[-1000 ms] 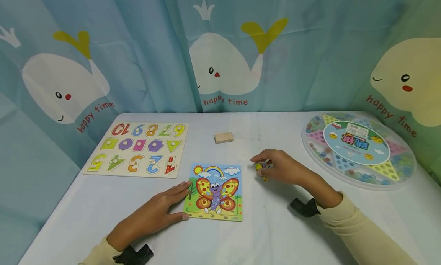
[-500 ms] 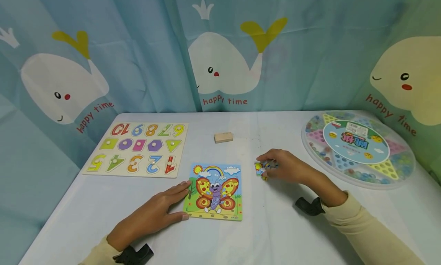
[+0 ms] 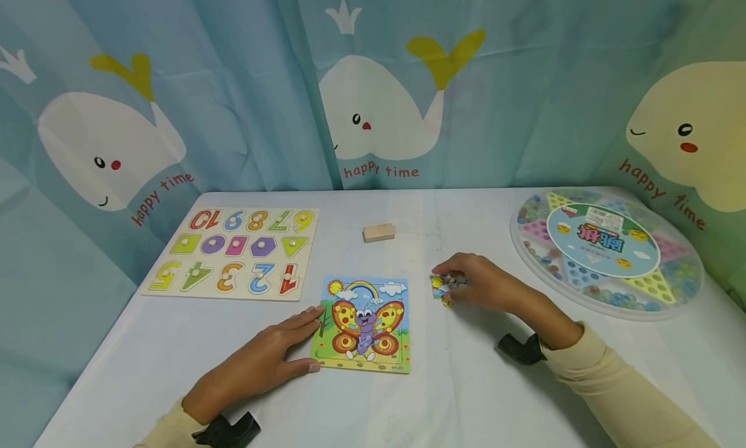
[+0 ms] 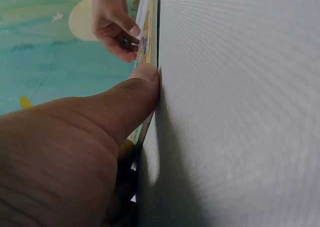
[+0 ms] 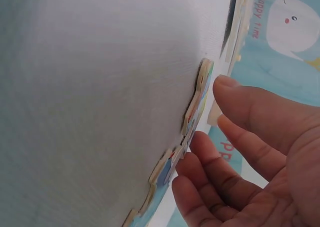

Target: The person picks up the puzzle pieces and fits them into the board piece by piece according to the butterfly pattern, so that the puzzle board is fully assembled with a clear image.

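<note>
A square butterfly jigsaw puzzle lies flat on the table, its picture facing me. My left hand rests along the puzzle's left edge with fingers extended; up close in the left wrist view, the thumb touches the edge of the board. To the right of the puzzle, my right hand hovers low over several loose puzzle pieces, partly hiding them. In the right wrist view those pieces lie on the table beside loosely bent fingers, and the thumb stands apart from them.
A board of pegged numbers and shapes lies at the back left. A small wooden block sits behind the puzzle. At the back right is a round Chinese checkers set with marbles. A whale-print curtain hangs behind the table.
My right hand has shifted slightly to the right, showing more of the loose pieces, then stayed almost still. The left hand and the butterfly puzzle have not moved.
</note>
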Demonstrator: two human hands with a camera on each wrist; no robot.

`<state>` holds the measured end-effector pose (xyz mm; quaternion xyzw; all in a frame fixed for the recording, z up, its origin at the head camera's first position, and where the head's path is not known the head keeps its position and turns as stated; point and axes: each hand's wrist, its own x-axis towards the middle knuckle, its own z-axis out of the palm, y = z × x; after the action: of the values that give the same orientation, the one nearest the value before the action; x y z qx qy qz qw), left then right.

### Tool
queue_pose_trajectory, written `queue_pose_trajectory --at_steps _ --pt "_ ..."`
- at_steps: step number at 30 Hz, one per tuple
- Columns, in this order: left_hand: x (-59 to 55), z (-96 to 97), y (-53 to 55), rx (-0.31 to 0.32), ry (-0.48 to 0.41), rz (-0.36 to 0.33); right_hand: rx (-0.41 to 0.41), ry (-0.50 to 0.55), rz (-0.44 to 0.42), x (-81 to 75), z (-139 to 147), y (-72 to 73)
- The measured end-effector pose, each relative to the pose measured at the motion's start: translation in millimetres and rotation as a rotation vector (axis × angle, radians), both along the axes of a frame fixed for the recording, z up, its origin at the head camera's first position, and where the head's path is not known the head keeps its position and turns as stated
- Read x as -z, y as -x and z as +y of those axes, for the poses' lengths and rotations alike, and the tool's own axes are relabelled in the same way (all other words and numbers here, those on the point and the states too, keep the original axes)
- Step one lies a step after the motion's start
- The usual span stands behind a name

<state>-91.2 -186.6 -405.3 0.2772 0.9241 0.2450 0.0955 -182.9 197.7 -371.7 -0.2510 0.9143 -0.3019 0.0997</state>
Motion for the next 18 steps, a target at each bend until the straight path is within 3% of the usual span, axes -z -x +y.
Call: queue_pose_trajectory --at_steps 18 --pt "-0.5 0.2 -0.5 -0.008 -0.005 -0.010 -0.062 -0.049 0.061 2.2 -3.0 2.3"
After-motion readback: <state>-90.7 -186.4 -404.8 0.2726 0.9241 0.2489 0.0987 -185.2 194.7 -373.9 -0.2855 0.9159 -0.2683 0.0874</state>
